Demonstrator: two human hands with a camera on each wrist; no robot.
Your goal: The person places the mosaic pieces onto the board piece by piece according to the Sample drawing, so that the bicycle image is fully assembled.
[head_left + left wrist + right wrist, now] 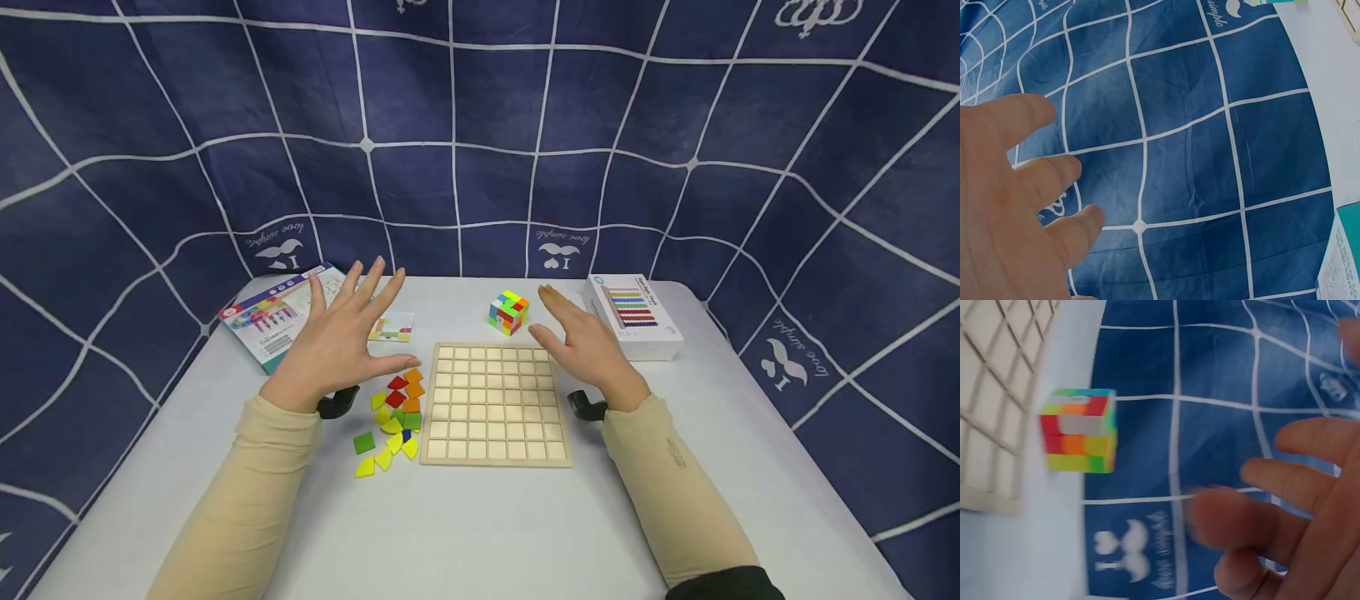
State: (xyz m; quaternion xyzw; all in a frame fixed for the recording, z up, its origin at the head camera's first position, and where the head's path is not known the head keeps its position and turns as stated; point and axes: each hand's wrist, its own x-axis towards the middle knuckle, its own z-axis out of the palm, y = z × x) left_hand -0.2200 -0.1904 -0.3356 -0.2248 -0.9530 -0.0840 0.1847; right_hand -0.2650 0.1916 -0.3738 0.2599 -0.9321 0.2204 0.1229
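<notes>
My left hand is raised with its fingers spread, holding nothing, near a colourful box and left of a wooden grid board. In the left wrist view its fingers show against the blue cloth. My right hand hovers at the board's right edge with fingers extended, also holding nothing. Between the hands, behind the board, sits a scrambled puzzle cube, seen again in the right wrist view as a cube apart from my hand. Several coloured wooden pieces lie loose left of the board.
A white box with rows of coloured beads pictured on it stands at the back right. A small patterned card lies behind the loose pieces. Blue checked cloth hangs behind the white table.
</notes>
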